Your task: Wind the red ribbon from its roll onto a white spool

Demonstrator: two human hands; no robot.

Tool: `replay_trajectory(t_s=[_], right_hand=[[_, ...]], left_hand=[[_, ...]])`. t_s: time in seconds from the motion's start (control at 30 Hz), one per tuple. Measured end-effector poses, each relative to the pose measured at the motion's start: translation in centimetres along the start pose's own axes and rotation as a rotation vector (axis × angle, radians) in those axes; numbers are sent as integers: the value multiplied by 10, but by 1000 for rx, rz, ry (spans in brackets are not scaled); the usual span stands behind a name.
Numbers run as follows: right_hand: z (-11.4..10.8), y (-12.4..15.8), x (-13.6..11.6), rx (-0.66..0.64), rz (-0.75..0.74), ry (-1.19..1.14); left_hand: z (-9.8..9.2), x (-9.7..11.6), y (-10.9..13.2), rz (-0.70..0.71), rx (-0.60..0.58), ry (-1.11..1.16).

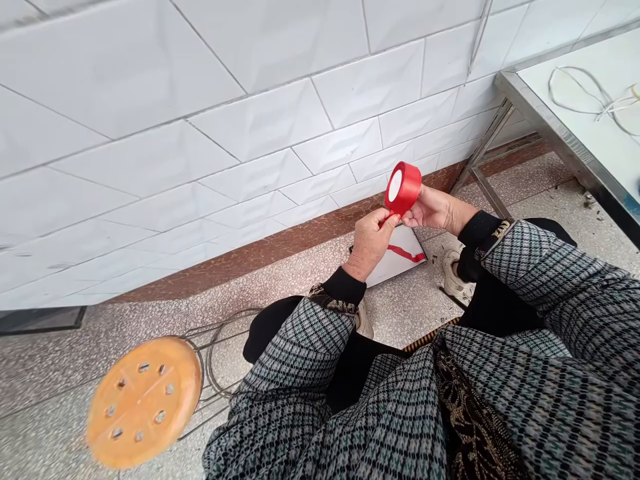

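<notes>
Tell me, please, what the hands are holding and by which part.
A red ribbon roll: the left hand pinches its lower edge, the right hand holds its right side.

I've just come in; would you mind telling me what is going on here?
The person's left hand pinches at the lower edge of a roll of red ribbon, and the right hand holds it from the right. Below, a red strip shows against a white panel. To the left is an orange-topped stool.
</notes>
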State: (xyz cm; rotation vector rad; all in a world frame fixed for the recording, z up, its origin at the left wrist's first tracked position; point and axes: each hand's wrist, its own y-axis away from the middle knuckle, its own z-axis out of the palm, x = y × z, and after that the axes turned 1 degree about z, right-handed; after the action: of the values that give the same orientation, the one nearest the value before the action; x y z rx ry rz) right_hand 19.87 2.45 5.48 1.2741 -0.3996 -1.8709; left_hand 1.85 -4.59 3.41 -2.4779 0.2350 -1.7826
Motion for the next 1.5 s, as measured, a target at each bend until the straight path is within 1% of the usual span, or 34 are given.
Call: replay_trajectory(t_s=[0.1, 0.2, 0.3, 0.37, 0.47, 0.53, 0.6, 0.73, 0.77, 0.83, 0.93, 1.03, 1.13, 1.23, 1.3, 1.4, 1.43, 1.5], right_hand=[[1, 2, -1, -32, 38, -36], [1, 1, -2, -67, 67, -66], [-1, -2, -2, -101, 84, -72], [-2, -3, -1, -124, 93, -73], [1, -2, 1, -136, 114, -65], [7, 1, 1, -133, 132, -46], [14, 2, 2, -120, 138, -36], [27, -1, 5, -81, 133, -53], [30, -3, 6, -76, 140, -55], [36, -9, 8, -76, 161, -53], [45, -16, 11, -97, 206, -39], [53, -21, 12, -154, 226, 18], [59, -25, 10, -206, 152, 133], [63, -29, 6, -220, -17, 274], [65, -31, 6, -200, -125, 354], [65, -33, 8, -129, -224, 467], [64, -34, 9, -88, -243, 509], [59, -36, 10, 36, -295, 592]], left_hand=[[2, -5, 2, 73, 54, -129], [4, -13, 5, 131, 134, -239], [3, -19, 7, 116, 187, -265], [0, -19, 7, 102, 151, -251], [-9, -13, 7, 91, 25, -214], [-17, -9, 6, 48, -30, -167], [-24, -7, 7, 0, -45, -111], [-36, -8, 8, -74, -17, -12], [-39, -9, 9, -107, -25, 22], [-48, -12, 9, -195, -90, 104], [-62, -16, 8, -290, -146, 179], [-72, -19, 8, -338, -124, 271], [-77, -21, 11, -361, -79, 407], [-81, -20, 16, -382, -50, 507], [-84, -19, 17, -412, -53, 543], [-86, -19, 18, -461, -72, 560], [-84, -20, 17, -472, -74, 562], [-77, -20, 16, -482, -68, 563]])
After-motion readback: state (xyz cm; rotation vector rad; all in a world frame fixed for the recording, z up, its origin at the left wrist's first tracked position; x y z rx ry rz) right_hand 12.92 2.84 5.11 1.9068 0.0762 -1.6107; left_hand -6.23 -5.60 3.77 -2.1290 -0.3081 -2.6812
